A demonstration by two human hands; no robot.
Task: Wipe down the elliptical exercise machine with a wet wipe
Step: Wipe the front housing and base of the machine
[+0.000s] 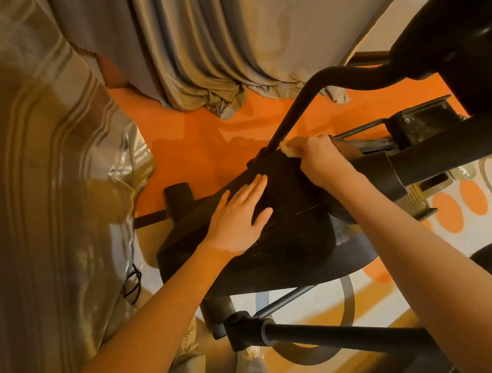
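- Nearest the camera, at 6 o'clock, a round black foam-covered handlebar point(345, 336) ran across the view, joined to a thin grey metal rod that rose toward the machine's body.
- Beneath it lay a pale floor mat with orange ovals and dark grey rings point(375, 297), flat and smooth.
- At the centre stood the black elliptical exercise machine point(290, 235), its moulded plastic housing rounded and faintly dusty, tapering upward toward 12 o'clock.
- The left hand point(239, 214) lay flat on the housing's left slope, fingers straight and together, thumb spread, holding nothing.
- The right hand point(321, 158), at about 1 o'clock from the left one, was curled over a crumpled pale yellowish wet wipe point(289, 148), pressing it against the housing's top edge where a curved black metal tube point(295, 110) rose out of it.
- Only a small wad of the wipe showed past the knuckles.
- A thick black cylindrical arm point(435, 154) crossed just behind the right wrist toward 3 o'clock, leaving little room there.
- At 9 o'clock a shiny striped beige fabric point(44, 179) bulged close to the machine's left base.
- Farther, a glossy orange floor point(199, 140) opened between housing and drapes.
- At 12 o'clock, pleated grey-beige satin curtains point(202, 45) pooled in folds on that floor.
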